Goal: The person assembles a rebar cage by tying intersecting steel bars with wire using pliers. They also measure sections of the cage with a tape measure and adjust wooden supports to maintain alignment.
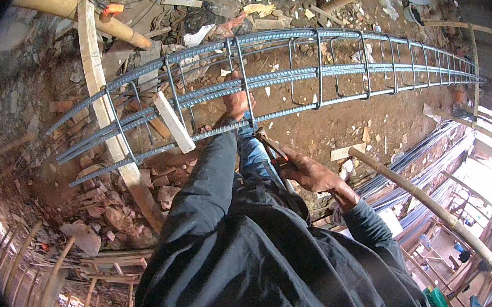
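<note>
A long rebar cage of ribbed steel bars and square stirrups stretches across the view in front of me. My left hand reaches into it and grips around the middle bars, near a stirrup; the bars hide some of its fingers. Lower and to the right, my right hand is closed on a pair of tying pincers. Their jaws point at the nearest bar, where that stirrup meets it; whether they touch the wire there I cannot tell.
A wooden beam runs under the cage's left end, and a short wood piece leans on the bars. Bamboo poles cross at right, beside bundled steel rods. Rubble covers the ground at left. An orange object lies on far bamboo.
</note>
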`<state>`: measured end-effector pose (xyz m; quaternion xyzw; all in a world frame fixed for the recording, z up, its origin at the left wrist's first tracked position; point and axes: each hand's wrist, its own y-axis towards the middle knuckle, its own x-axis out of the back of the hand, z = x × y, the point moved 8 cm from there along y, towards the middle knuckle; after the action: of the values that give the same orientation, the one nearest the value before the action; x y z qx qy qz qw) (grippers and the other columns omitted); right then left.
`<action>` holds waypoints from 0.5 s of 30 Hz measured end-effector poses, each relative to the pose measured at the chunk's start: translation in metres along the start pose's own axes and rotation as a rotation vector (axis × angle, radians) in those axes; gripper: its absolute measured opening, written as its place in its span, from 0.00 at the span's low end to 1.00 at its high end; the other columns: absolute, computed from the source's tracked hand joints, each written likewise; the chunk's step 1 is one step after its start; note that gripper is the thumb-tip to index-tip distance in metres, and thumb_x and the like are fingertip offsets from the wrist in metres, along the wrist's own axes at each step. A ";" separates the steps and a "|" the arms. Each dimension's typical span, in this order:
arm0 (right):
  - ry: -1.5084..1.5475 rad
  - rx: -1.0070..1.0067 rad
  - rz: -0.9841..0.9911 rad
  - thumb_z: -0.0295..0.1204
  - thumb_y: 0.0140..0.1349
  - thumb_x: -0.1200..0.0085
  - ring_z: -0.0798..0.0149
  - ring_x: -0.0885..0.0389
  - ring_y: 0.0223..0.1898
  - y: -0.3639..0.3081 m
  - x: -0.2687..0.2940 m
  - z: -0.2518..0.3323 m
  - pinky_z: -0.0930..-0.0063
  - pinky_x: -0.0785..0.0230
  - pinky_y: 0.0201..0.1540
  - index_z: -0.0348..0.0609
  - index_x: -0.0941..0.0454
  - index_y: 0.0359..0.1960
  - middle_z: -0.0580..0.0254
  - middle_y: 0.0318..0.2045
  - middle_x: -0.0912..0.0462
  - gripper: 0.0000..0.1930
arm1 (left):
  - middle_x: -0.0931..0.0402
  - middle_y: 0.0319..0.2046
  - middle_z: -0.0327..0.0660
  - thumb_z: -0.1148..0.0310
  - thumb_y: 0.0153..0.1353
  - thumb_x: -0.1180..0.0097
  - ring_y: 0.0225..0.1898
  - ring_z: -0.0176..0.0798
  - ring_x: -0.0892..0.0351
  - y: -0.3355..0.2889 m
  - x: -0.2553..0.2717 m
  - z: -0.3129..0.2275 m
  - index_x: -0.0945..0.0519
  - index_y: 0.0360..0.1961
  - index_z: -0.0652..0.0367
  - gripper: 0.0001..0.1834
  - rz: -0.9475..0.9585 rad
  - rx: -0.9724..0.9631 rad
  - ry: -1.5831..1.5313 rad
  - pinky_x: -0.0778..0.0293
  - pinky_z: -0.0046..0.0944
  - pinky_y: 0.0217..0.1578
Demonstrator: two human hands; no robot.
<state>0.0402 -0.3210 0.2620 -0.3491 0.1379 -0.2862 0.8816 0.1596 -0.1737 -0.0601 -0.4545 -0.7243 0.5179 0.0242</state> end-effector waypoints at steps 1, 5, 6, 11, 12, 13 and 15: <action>0.021 0.006 0.006 0.20 0.74 0.44 0.57 0.22 0.66 0.000 0.001 0.003 0.58 0.28 0.67 0.58 0.48 0.85 0.47 0.68 0.21 0.41 | 0.27 0.18 0.44 0.41 0.74 0.43 0.19 0.51 0.24 -0.006 0.002 -0.008 0.20 0.44 0.54 0.24 -0.044 -0.056 -0.042 0.25 0.56 0.23; 0.028 -0.062 0.055 0.21 0.74 0.43 0.57 0.22 0.66 0.005 0.007 0.007 0.58 0.28 0.67 0.55 0.47 0.84 0.49 0.68 0.21 0.40 | 0.26 0.23 0.42 0.46 0.77 0.45 0.23 0.47 0.23 -0.042 -0.010 -0.047 0.20 0.49 0.54 0.21 0.219 -0.200 0.013 0.26 0.52 0.23; 0.010 -0.102 0.069 0.21 0.74 0.43 0.57 0.22 0.66 0.006 0.009 0.006 0.58 0.28 0.68 0.55 0.47 0.84 0.50 0.68 0.21 0.40 | 0.26 0.25 0.41 0.47 0.78 0.45 0.25 0.45 0.22 -0.052 -0.012 -0.057 0.20 0.50 0.54 0.20 0.329 -0.238 -0.021 0.26 0.49 0.23; -0.115 -0.179 0.141 0.33 0.75 0.39 0.57 0.22 0.65 0.011 0.023 0.005 0.60 0.29 0.67 0.44 0.33 0.76 0.52 0.64 0.18 0.30 | 0.26 0.27 0.40 0.47 0.77 0.46 0.27 0.44 0.22 -0.037 -0.015 -0.047 0.22 0.49 0.55 0.21 0.246 -0.252 -0.039 0.27 0.47 0.25; -0.087 -0.131 0.145 0.40 0.76 0.39 0.56 0.21 0.64 0.011 0.025 0.011 0.59 0.29 0.66 0.41 0.26 0.68 0.51 0.62 0.17 0.25 | 0.26 0.27 0.40 0.46 0.77 0.46 0.27 0.44 0.22 -0.026 -0.013 -0.037 0.22 0.48 0.55 0.21 0.183 -0.224 -0.032 0.27 0.47 0.26; -0.123 -0.147 0.147 0.42 0.76 0.40 0.56 0.21 0.64 0.011 0.028 0.012 0.59 0.29 0.65 0.41 0.26 0.67 0.51 0.61 0.17 0.26 | 0.26 0.27 0.40 0.46 0.76 0.46 0.27 0.44 0.23 -0.014 -0.011 -0.027 0.23 0.47 0.55 0.22 0.141 -0.200 -0.034 0.27 0.47 0.26; -0.206 -0.212 0.160 0.45 0.76 0.40 0.55 0.20 0.63 0.012 0.033 0.014 0.59 0.29 0.64 0.41 0.25 0.65 0.50 0.60 0.16 0.26 | 0.26 0.27 0.41 0.45 0.75 0.46 0.28 0.44 0.23 0.003 -0.005 -0.010 0.23 0.46 0.55 0.22 0.109 -0.179 -0.037 0.27 0.47 0.27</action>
<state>0.0776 -0.3267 0.2620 -0.4557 0.1035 -0.1618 0.8691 0.1696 -0.1692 -0.0556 -0.4840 -0.7423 0.4597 -0.0581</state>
